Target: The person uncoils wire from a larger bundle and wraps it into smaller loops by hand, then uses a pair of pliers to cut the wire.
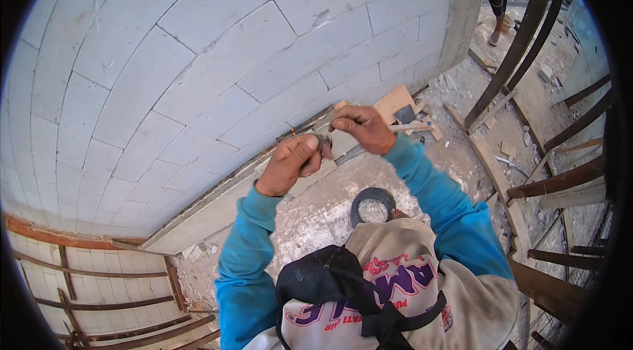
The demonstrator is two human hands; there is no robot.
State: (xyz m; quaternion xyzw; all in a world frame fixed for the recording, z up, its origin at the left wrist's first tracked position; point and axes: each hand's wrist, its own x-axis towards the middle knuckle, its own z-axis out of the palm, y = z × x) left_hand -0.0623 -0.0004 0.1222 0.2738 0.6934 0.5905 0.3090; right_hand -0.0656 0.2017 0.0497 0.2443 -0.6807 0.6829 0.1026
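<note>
My left hand (292, 163) is closed, its thumb laid over curled fingers, in front of the block wall. A small dark thing (326, 144) shows at its fingertips, too blurred to name. Just to the right and a little farther off, my right hand (366, 128) is closed in a pinch, thumb against fingers. Whatever it pinches is too small to make out. The two hands are close together but apart. Below them on the floor, by my foot, lies a coil of dark wire (356, 210).
A wall of pale blocks (198, 66) rises on the left and ahead, with a concrete ledge (198, 218) along its foot. Wood offcuts (393, 101) lie beyond my hands. Dark curved beams (521, 40) and timber (491, 172) stand right. Another person's leg (496, 14) shows far right.
</note>
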